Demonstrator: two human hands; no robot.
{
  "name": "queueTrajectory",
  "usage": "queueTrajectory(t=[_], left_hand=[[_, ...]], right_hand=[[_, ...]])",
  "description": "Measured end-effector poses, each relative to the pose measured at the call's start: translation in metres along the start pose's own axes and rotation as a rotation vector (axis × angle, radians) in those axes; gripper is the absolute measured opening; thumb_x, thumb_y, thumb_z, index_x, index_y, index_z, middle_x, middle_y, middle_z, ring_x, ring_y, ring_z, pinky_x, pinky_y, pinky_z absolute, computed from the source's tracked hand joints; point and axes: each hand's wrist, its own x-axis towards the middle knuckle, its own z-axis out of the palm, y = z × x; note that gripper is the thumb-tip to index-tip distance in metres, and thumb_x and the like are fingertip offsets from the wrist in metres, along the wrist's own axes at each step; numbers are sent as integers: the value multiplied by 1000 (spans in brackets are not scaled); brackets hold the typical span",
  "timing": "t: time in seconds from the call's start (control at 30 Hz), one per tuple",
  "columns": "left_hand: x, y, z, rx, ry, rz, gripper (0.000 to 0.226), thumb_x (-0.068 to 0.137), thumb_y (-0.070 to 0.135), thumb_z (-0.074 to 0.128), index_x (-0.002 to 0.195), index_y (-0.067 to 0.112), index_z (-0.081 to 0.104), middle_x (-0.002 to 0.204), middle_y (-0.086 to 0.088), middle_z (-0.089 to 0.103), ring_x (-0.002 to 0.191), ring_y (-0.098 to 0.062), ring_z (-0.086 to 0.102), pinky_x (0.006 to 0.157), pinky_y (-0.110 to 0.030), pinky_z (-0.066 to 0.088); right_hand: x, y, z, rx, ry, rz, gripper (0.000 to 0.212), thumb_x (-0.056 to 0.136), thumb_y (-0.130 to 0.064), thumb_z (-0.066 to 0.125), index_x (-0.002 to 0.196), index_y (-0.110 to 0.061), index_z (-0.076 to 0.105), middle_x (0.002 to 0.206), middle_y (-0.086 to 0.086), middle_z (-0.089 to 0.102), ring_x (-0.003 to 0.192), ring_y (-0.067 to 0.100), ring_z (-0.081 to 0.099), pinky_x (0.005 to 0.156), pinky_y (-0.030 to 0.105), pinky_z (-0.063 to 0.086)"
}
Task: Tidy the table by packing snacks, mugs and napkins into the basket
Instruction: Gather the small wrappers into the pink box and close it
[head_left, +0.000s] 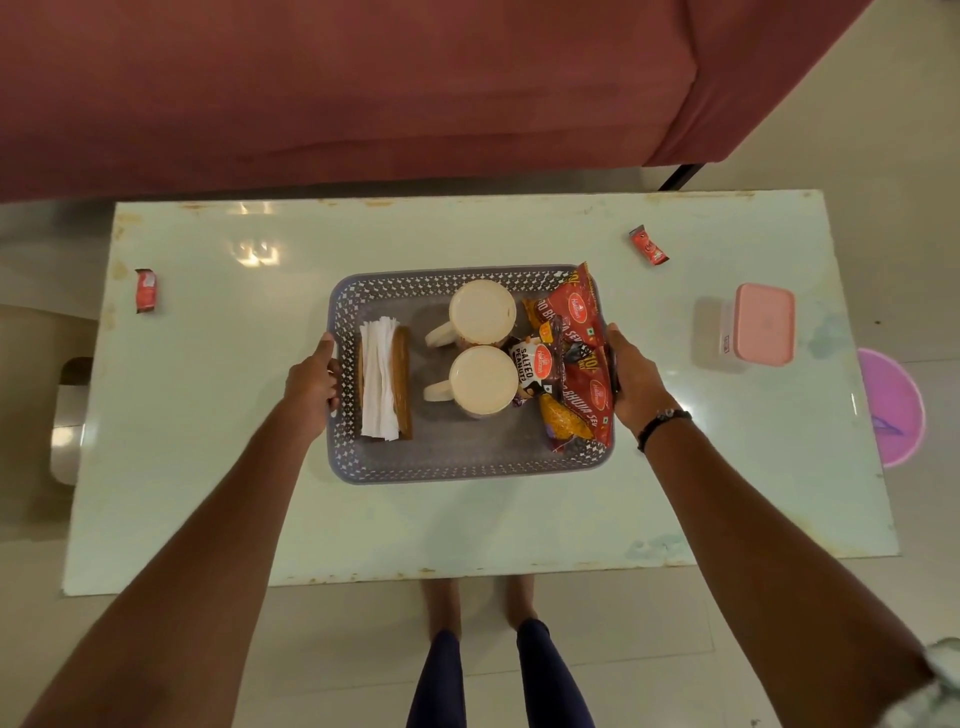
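On table (208, 493), both hands grip basket (467, 470); fingers partly hidden.

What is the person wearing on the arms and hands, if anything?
Both forearms are bare, with no sleeves and no gloves. The right wrist carries a dark beaded bracelet. The left hand and right hand show no rings that I can see.

Grey lattice basket (467, 470) holds mugs (483, 312), napkins (382, 379), snack packets (576, 358).
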Motion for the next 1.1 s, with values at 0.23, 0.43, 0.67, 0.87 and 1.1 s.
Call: queueTrajectory(t=[0.23, 0.43, 0.67, 0.87, 1.1], left_hand=[[-25, -22, -6, 283, 361, 645, 31, 88, 29, 57, 103, 3, 51, 109, -15, 55, 101, -29, 51, 85, -41, 45], [-90, -37, 30, 279, 59, 875, 5, 91, 13, 53, 94, 10, 53, 92, -1, 58, 83, -15, 59, 70, -26, 46], [-167, -31, 158, 194, -255, 862, 4, 93, 17, 52, 90, 19, 52, 84, 6, 59, 75, 0, 56, 67, -16, 45], [-192, -28, 287, 101, -353, 673, 5, 88, 17, 55, 88, 21, 52, 91, -4, 65, 87, -23, 65, 75, -43, 54], [-184, -48, 380, 16, -412, 370, 10, 90, 20, 56, 99, 17, 53, 108, -6, 62, 93, -21, 63, 79, -36, 55]], right_hand=[[-20, 17, -7, -104, 375, -285, 30, 92, -41, 55, 96, -11, 52, 94, 0, 62, 89, 17, 56, 78, 28, 44], [-50, 48, -32, -88, 440, -420, 19, 91, -31, 58, 105, -18, 58, 111, 1, 63, 100, 15, 57, 80, 23, 44], [-42, 28, -79, -89, 502, -561, 16, 92, -22, 57, 104, -12, 60, 107, 1, 64, 89, 3, 59, 72, 3, 42], [3, 4, -139, -317, 511, -656, 26, 88, -15, 62, 112, -7, 55, 119, 10, 56, 107, 26, 55, 87, 23, 38], [59, -13, -180, -681, 503, -704, 77, 74, -28, 77, 137, -5, 38, 147, 18, 35, 135, 34, 32, 107, 35, 30]])
